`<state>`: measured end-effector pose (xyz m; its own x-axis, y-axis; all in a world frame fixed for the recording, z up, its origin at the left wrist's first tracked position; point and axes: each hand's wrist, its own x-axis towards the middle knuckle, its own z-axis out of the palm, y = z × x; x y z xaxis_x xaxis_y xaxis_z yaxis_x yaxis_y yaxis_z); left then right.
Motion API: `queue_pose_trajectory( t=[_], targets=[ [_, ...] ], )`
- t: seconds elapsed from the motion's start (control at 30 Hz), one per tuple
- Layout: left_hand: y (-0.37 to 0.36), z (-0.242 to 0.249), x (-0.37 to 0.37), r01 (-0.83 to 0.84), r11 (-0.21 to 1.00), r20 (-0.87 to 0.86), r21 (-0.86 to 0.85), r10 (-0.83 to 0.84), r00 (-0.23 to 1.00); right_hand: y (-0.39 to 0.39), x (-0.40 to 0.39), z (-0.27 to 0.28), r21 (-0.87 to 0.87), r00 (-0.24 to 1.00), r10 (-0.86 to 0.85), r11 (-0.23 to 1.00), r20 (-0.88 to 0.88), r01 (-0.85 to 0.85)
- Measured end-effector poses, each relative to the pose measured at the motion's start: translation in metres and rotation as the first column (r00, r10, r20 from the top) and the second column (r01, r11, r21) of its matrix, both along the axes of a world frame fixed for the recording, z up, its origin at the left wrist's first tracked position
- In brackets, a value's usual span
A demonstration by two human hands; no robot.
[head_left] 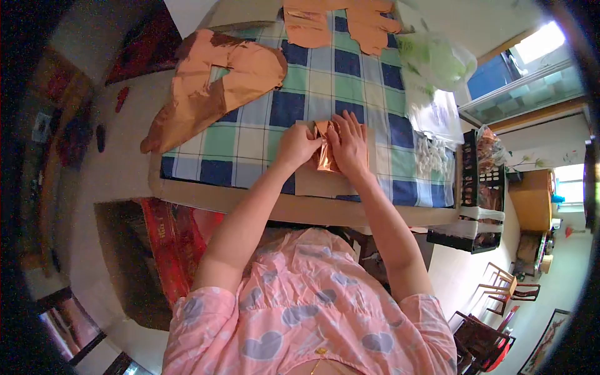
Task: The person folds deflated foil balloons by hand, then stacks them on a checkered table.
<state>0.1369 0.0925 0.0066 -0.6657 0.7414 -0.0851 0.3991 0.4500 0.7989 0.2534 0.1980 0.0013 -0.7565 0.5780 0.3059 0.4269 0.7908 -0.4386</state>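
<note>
Copper-coloured piece looks folded in part, with both hands on it

The shiny copper-coloured piece lies near the front edge of the surface, in front of the person's body. Under it is a flat brown board, and under this board the checked cloth is spread.

The left hand has its grip nearly closed: thumb and fingers come together at the upper left side of the piece and seem to pinch it there. The right hand is open and rather flat, the fingers a little apart, resting over the right side of the piece; its grip is not closed around anything.

About how far the work is, I can judge only partly. The piece is already narrow, with straight edges, so some folding seems to be done. Its top part, between the hands, looks uneven and unfinished, so the shaping is probably not complete. How many folds are made, I cannot tell, because the fingers cover much of it.

Farther to the left, a large copper-coloured sheet lies spread, with an opening in it, and more copper-coloured sheets lie at the far side. These look not folded small. To the right are plastic bags and white small items, with a black crate beside the surface.
</note>
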Motion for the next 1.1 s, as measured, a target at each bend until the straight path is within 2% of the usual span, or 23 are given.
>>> queue_pose_trajectory(
  t=[0.17, 0.27, 0.37, 0.47, 0.57, 0.77, 0.87, 1.1],
  targets=[
    [0.004, -0.008, -0.004, 0.008, 1.000, 0.045, 0.013, -0.009, 0.999, 0.002, -0.001, -0.005, 0.038, 1.000, -0.007, 0.999, 0.007, 0.007],
    [0.006, -0.014, -0.011, 0.080, 0.997, 0.100, -0.006, -0.079, 0.992, 0.002, -0.001, -0.005, 0.050, 1.000, -0.012, 0.999, 0.000, 0.012],
    [0.002, 0.000, -0.006, -0.034, 0.997, -0.013, 0.065, 0.035, 0.999, 0.001, 0.000, -0.004, 0.050, 1.000, -0.005, 0.999, -0.022, 0.006],
    [0.004, 0.000, -0.009, -0.001, 0.999, 0.038, 0.040, 0.000, 0.999, 0.000, -0.001, -0.002, 0.050, 1.000, -0.002, 0.999, -0.031, 0.004],
    [0.008, -0.012, -0.010, 0.035, 0.996, -0.047, 0.085, -0.031, 0.998, 0.000, -0.001, -0.002, 0.046, 1.000, -0.005, 0.999, -0.031, 0.006],
    [0.010, -0.005, -0.012, 0.044, 0.999, 0.198, 0.002, -0.043, 0.979, 0.001, 0.000, -0.004, 0.056, 0.999, 0.009, 0.998, -0.033, -0.008],
    [0.011, -0.007, -0.008, -0.078, 0.987, -0.022, 0.141, 0.082, 0.996, 0.002, 0.000, -0.004, 0.055, 1.000, 0.009, 0.998, -0.027, -0.008],
    [0.010, -0.005, -0.009, -0.031, 0.998, 0.048, 0.056, 0.028, 0.998, 0.002, 0.000, -0.005, 0.056, 1.000, 0.008, 0.998, -0.025, -0.007]
  ],
)
